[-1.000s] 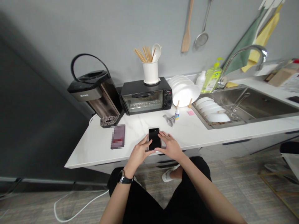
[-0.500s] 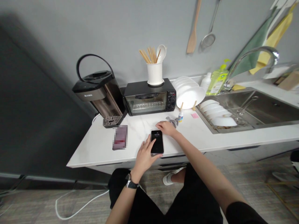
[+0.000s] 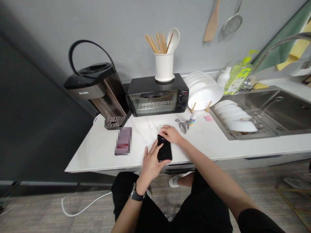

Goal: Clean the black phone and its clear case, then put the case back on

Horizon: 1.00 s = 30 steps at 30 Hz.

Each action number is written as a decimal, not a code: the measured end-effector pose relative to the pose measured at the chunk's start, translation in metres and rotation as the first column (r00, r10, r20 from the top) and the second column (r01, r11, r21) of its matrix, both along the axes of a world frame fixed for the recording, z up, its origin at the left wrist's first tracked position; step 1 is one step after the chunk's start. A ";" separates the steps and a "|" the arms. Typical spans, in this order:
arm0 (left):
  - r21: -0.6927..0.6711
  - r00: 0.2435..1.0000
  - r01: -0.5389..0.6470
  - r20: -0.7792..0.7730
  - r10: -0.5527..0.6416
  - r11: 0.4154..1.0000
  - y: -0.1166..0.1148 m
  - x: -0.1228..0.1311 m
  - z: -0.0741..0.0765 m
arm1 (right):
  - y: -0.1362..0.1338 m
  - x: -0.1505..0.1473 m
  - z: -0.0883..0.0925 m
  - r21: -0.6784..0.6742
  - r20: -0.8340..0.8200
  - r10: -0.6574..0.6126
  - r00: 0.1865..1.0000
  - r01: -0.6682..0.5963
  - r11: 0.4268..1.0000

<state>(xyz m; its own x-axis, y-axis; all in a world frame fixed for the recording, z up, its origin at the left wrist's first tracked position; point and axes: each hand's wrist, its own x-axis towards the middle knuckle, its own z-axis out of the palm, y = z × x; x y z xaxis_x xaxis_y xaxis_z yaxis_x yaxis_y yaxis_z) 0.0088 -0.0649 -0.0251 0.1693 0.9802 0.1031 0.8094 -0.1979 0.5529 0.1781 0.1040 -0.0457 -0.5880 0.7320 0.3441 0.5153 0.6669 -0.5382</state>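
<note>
A black smartphone point(image 3: 165, 150) lies face up near the counter's front edge, its lit screen showing a clock. My left hand point(image 3: 151, 161) steadies it, with fingers along its left side and over the screen and the thumb at the bottom edge. At the phone's top edge, the fingers of my right hand point(image 3: 169, 133) are curled together and cover part of the screen. Whatever is pinched there is hidden by the fingers. Just beyond my right hand are a crumpled grey cloth point(image 3: 182, 125) and a small white bottle point(image 3: 192, 119) with a blue and yellow label.
A blurred-out purple item point(image 3: 123, 141) lies left on the white counter point(image 3: 97, 155). Behind stand a water dispenser point(image 3: 107, 94), a toaster oven point(image 3: 155, 100) carrying a chopstick holder point(image 3: 164, 66), and racked plates point(image 3: 206, 95). Bowls point(image 3: 241, 125) sit in the sink point(image 3: 282, 129) at right.
My right hand has shifted left along the phone's top edge and now covers more of the screen. My left hand keeps its hold. The camera view has moved closer.
</note>
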 end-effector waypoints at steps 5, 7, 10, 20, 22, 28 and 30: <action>-0.081 1.000 -0.028 0.006 0.029 0.996 0.003 0.007 0.006 | -0.003 -0.002 0.000 0.051 0.046 -0.036 0.998 0.034 0.998; -0.120 0.999 -0.037 0.010 0.039 0.992 0.005 0.010 0.010 | -0.004 -0.003 0.000 0.056 0.061 -0.054 0.997 0.051 0.997; -0.150 0.999 -0.035 -0.005 0.035 0.988 0.006 0.010 0.012 | -0.005 -0.004 0.000 0.057 0.074 -0.078 0.994 0.074 0.996; -0.093 0.988 0.019 -0.150 -0.033 0.995 0.000 0.012 0.003 | -0.008 0.000 0.001 0.074 0.041 -0.061 0.997 0.058 0.996; -0.072 0.987 0.001 -0.160 -0.013 0.997 -0.001 0.016 0.003 | -0.009 0.001 0.001 0.073 0.034 -0.059 0.998 0.056 0.996; -0.124 0.982 0.000 -0.186 -0.023 0.992 0.000 0.022 0.008 | -0.005 0.001 -0.005 0.045 0.020 -0.035 0.999 0.034 0.998; -0.142 0.980 -0.003 -0.198 -0.026 0.990 0.001 0.021 0.008 | -0.003 0.001 -0.006 0.040 0.026 -0.015 1.000 0.014 0.999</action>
